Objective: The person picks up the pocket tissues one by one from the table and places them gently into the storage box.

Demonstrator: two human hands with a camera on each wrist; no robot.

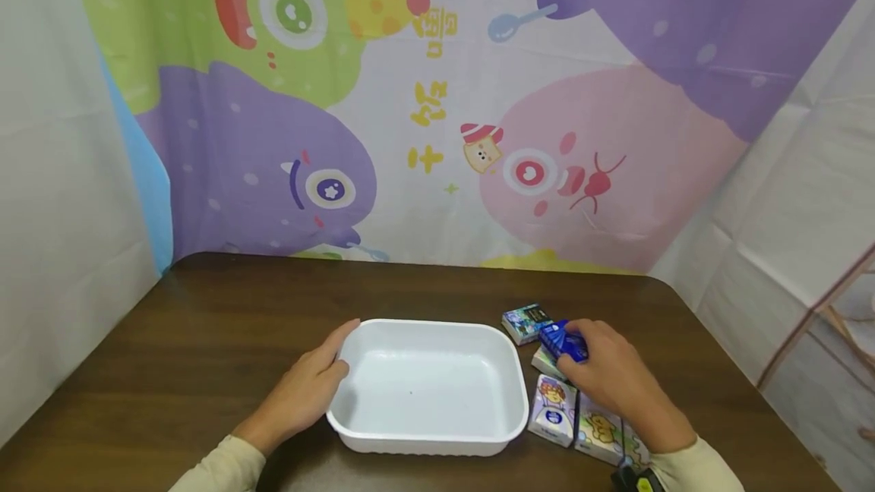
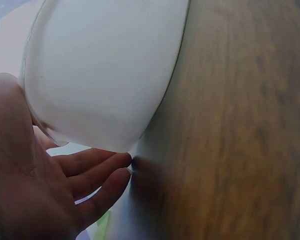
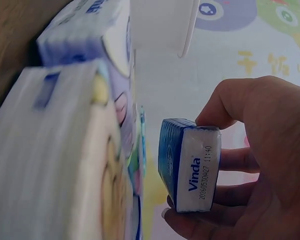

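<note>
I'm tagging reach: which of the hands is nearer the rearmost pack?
The right. The right hand is just to the right of the rearmost pack, holding a blue pack; the left hand is across the tray, gripping its left end.

The left grip (image 2: 45, 175), a bare hand, holds one end of a white tub (image 2: 105, 65), its fingers (image 2: 100, 195) reaching past the lower corner, slightly bent and spread. The tub's pale wall fills the upper middle, marked by tiny dark specks. The brown wood-grain worktop (image 2: 240, 125) takes up the right side, with a dark shadow beside the fingertips. A green patch (image 2: 103, 226) shows below the hand.
</note>
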